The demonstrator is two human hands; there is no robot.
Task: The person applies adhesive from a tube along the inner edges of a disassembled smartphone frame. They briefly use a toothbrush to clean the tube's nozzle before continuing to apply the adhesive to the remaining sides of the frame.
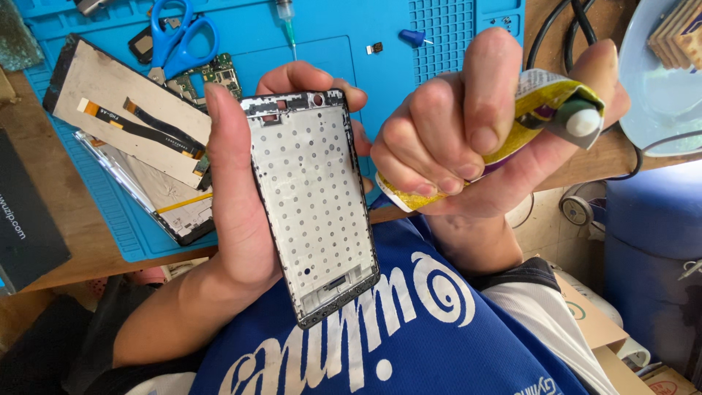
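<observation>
Near the middle of the view, the left hand point(238, 197) grips a phone frame point(311, 205) upright, thumb running up its left edge and fingertips curling over the top right corner. That frame is a pale metal plate dotted with small holes, edged in black, its lower end tilted slightly to the right above a blue printed shirt point(395, 329). The forearm rises from the lower left.

Just beside it on the right, the right hand point(468, 124) is clenched into a fist around a crumpled yellow tube point(545, 110). Its white cap end points right, and the flattened tail sticks out below the knuckles. The tube carries purple and white patches of print, too creased to make out. The two hands sit close together, possibly touching at the fingertips.

Behind the hands, a blue work mat point(329, 44) covers a wooden desk point(66, 212). On the mat at left lies a phone screen panel point(121, 110), face down, with orange and black ribbon cables, overlapping a second panel point(164, 205). Blue-handled scissors point(175, 36) and a green circuit board point(219, 73) rest just above them. A syringe point(287, 22) and a small blue cap point(413, 36) lie near the mat's top edge. A dark flat package point(25, 219) sits at far left, and a pale blue plate point(662, 73) at top right.
</observation>
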